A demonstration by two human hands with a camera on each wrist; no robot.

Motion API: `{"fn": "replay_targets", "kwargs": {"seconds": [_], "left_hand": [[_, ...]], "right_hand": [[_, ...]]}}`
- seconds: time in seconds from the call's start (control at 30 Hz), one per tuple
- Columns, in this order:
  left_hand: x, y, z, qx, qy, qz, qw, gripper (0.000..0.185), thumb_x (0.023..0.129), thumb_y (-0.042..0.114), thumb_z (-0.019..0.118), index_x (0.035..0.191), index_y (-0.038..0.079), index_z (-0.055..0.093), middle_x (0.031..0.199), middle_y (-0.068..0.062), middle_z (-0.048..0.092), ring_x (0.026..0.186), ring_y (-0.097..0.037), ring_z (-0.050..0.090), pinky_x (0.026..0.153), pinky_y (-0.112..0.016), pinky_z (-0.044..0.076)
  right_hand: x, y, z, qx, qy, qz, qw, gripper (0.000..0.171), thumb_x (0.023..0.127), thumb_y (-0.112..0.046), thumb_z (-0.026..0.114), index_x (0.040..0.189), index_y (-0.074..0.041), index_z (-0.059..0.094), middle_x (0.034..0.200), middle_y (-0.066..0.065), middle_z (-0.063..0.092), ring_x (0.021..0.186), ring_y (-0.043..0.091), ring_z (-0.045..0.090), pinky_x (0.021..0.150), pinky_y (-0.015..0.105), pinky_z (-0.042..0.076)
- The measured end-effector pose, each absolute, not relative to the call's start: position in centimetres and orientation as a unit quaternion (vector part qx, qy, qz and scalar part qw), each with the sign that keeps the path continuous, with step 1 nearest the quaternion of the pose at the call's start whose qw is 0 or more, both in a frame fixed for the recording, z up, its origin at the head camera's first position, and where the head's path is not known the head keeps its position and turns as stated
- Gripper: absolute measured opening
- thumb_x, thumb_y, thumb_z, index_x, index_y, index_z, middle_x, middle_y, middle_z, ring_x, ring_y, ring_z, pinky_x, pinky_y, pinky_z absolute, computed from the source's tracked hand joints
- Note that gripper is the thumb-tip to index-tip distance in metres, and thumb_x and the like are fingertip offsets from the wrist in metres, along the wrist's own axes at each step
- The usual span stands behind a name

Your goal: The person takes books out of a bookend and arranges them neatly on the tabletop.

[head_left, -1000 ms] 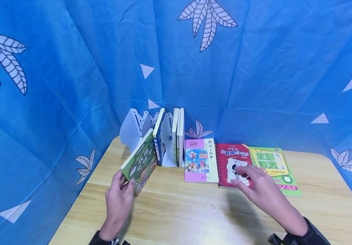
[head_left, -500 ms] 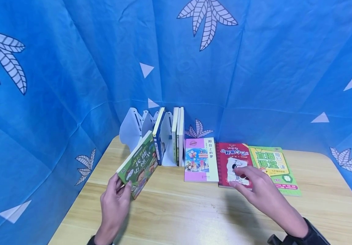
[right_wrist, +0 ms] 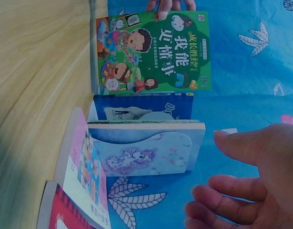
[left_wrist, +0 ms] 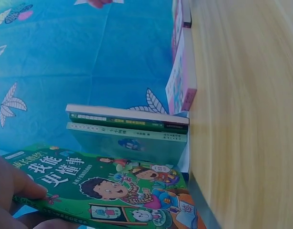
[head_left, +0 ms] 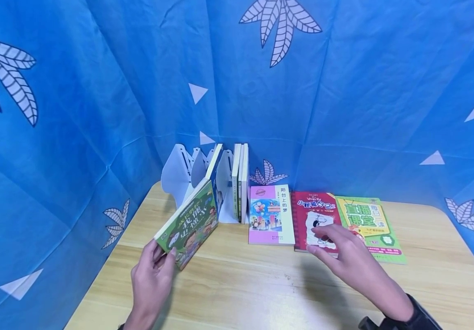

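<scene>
- My left hand pinches the green book's near corner; right hand hovers, fingers loose, over the red book.
- I'd tip it upright, toward twelve o'clock, into the white rack.

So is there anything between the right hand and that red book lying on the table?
Nothing visible. The right hand hovers open over the near edge of the red book, with only bare table around it; whether the fingertips touch the cover cannot be told.
</scene>
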State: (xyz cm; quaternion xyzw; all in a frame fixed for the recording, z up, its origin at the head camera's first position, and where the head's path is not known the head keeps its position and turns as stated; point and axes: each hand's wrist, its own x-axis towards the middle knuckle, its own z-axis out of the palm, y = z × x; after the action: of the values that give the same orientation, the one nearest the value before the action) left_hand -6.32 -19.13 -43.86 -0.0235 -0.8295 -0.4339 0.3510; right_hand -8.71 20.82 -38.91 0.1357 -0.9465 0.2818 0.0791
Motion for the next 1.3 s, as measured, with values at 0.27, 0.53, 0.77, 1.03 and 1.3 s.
{"fn": "replay_targets", "kwargs": {"seconds": [0.27, 0.53, 0.77, 1.03, 1.3], "left_hand": [[-5.5, -18.5, -43.3, -0.051, -0.817, -0.458, 0.347, 0.046, 0.079, -0.025, 0.071, 0.122, -0.014, 0.06, 0.111, -0.035, 0.073, 0.11, 0.023, 0.059, 0.084, -0.006, 0.056], [-5.2, -18.0, -43.3, -0.117, -0.8, -0.464, 0.362, 0.049, 0.074, -0.028, 0.071, 0.121, -0.015, 0.062, 0.107, -0.037, 0.072, 0.113, 0.017, 0.062, 0.086, -0.009, 0.058], [-5.3, -17.5, -43.4, -0.156, -0.79, -0.471, 0.361, 0.052, 0.069, -0.03, 0.072, 0.118, -0.014, 0.063, 0.104, -0.036, 0.073, 0.114, 0.015, 0.063, 0.084, -0.011, 0.059], [-5.2, -16.7, -43.4, -0.195, -0.773, -0.499, 0.34, 0.053, 0.067, -0.034, 0.071, 0.116, -0.015, 0.063, 0.102, -0.038, 0.071, 0.115, 0.011, 0.065, 0.085, -0.014, 0.061], [-4.9, -16.1, -43.0, -0.241, -0.763, -0.505, 0.325, 0.05, 0.068, -0.032, 0.07, 0.115, -0.015, 0.064, 0.103, -0.036, 0.073, 0.118, 0.008, 0.066, 0.088, -0.013, 0.06]], "right_hand": [[-8.6, 20.6, -38.9, 0.141, -0.945, 0.287, 0.074, 0.049, 0.09, -0.041, 0.081, 0.126, -0.01, 0.071, 0.12, 0.005, 0.075, 0.115, 0.027, 0.069, 0.088, 0.049, 0.066], [-8.4, 20.3, -38.6, 0.144, -0.944, 0.29, 0.063, 0.055, 0.088, -0.049, 0.08, 0.128, -0.012, 0.07, 0.122, 0.005, 0.074, 0.114, 0.027, 0.069, 0.084, 0.046, 0.068], [-8.3, 20.1, -38.8, 0.145, -0.944, 0.292, 0.047, 0.057, 0.088, -0.051, 0.079, 0.13, -0.013, 0.068, 0.127, 0.007, 0.073, 0.119, 0.03, 0.069, 0.09, 0.051, 0.066], [-8.1, 20.0, -39.1, 0.155, -0.941, 0.297, 0.036, 0.063, 0.088, -0.055, 0.077, 0.134, -0.014, 0.066, 0.133, 0.009, 0.071, 0.125, 0.033, 0.067, 0.095, 0.054, 0.064], [-7.9, 19.5, -39.4, 0.191, -0.934, 0.295, 0.058, 0.061, 0.088, -0.051, 0.079, 0.136, -0.017, 0.064, 0.134, 0.008, 0.07, 0.126, 0.032, 0.066, 0.101, 0.056, 0.06]]}}
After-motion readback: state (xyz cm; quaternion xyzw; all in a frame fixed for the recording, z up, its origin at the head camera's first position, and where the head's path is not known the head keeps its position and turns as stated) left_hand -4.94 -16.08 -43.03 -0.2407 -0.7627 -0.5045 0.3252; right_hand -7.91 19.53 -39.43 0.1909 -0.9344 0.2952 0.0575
